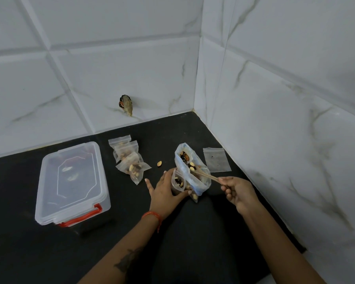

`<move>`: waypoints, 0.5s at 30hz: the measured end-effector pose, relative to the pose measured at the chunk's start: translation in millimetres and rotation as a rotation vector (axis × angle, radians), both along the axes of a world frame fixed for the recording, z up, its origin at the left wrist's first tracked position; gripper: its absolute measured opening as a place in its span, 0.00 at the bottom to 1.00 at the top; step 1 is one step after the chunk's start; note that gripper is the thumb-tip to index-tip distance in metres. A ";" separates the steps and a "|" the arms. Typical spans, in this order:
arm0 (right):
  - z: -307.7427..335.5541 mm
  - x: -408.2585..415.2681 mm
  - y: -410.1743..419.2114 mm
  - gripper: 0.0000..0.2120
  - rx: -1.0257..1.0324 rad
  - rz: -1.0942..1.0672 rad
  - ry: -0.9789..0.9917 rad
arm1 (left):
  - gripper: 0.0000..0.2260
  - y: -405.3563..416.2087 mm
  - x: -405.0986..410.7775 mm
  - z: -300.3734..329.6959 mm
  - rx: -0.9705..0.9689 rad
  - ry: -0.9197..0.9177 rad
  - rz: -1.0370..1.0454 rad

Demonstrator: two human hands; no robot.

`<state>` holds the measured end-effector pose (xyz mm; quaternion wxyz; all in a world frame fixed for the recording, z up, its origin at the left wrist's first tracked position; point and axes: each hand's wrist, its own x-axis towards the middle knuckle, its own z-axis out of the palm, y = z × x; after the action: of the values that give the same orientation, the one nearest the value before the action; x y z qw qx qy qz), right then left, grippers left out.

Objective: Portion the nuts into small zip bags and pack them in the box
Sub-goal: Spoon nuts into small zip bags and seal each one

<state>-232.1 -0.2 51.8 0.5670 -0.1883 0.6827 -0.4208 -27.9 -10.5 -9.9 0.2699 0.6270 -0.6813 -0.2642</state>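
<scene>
On a black bench in a tiled corner, our left hand grips a small zip bag partly filled with nuts, touching a larger open bag of mixed nuts. Our right hand pinches a thin wooden stick reaching into the larger bag. Three filled bags lie beside a lidded clear box; one empty bag lies far right

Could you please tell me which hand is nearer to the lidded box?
Left. The left hand holds a small bag just right of the box, with bare counter between. The right hand is farther right, beyond the big nut bag, gripping a wooden spoon.
</scene>
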 end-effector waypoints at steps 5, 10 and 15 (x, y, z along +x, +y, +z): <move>17.5 -3.0 4.1 0.03 -0.048 0.039 0.035 | 0.30 -1.0 2.7 5.4 0.029 0.078 0.002; 43.5 3.3 9.3 0.03 -0.148 0.184 0.151 | 0.25 2.4 1.5 17.7 0.031 0.124 0.031; 57.0 25.2 17.3 0.04 -0.292 0.375 0.390 | 0.23 2.1 1.4 23.5 0.041 0.150 0.065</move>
<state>-206.9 17.1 108.7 0.4602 -0.4675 0.6643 -0.3583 -26.5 -8.4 13.6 0.3156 0.6325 -0.6331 -0.3154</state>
